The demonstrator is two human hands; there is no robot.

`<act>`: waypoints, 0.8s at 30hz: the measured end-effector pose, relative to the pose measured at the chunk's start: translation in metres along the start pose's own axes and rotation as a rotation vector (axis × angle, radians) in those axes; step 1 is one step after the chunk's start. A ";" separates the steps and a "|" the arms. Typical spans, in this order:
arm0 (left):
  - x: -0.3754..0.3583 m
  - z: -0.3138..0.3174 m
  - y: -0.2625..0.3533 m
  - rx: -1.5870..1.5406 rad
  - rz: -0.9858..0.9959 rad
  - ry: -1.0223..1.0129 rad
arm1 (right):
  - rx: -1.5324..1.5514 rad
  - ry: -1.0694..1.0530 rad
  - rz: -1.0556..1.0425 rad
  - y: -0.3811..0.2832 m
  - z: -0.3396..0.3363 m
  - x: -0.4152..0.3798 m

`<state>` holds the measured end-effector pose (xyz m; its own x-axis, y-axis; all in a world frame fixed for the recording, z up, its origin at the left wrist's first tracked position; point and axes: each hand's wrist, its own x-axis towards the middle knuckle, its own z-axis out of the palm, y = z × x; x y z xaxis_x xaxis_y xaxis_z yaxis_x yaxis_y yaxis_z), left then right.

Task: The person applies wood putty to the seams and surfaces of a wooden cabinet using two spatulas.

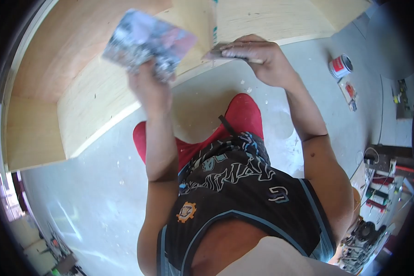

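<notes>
My left hand (152, 92) is closed around the near edge of a flat rectangular board (147, 39), smeared with white and grey and blurred by motion. Held up in front of the plywood cabinet (87, 106), the board hides part of its panels. In my right hand (264, 57) is a putty knife (215, 52), gripped with the fingers stretched along it. Its blade points left, right by the upright divider of the cabinet, near the lower front edge.
On the grey floor (101, 193) at the right stand a can (340, 66) with a red and white label and a small stained board (348, 93). Tools and machine parts (363, 239) crowd the lower right. My legs in red trousers (244, 117) are close to the cabinet.
</notes>
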<state>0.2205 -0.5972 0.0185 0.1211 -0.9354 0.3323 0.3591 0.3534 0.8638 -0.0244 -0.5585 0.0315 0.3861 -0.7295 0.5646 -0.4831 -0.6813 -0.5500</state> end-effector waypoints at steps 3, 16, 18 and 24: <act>0.008 -0.024 0.002 0.007 -0.186 0.157 | 0.699 0.392 0.461 0.015 -0.007 -0.012; -0.057 -0.199 -0.167 -0.426 -0.835 0.176 | -1.039 0.981 -0.340 0.022 -0.126 0.067; -0.059 -0.207 -0.175 -0.380 -0.894 0.219 | -1.107 0.994 -0.338 0.019 -0.140 0.084; -0.064 -0.206 -0.179 -0.313 -0.931 0.201 | -1.268 0.977 -0.370 0.035 -0.165 0.103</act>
<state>0.3390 -0.6033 -0.2356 -0.1884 -0.8331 -0.5201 0.6140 -0.5132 0.5997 -0.1309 -0.6477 0.1719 0.2453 0.0991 0.9644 -0.9693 0.0412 0.2423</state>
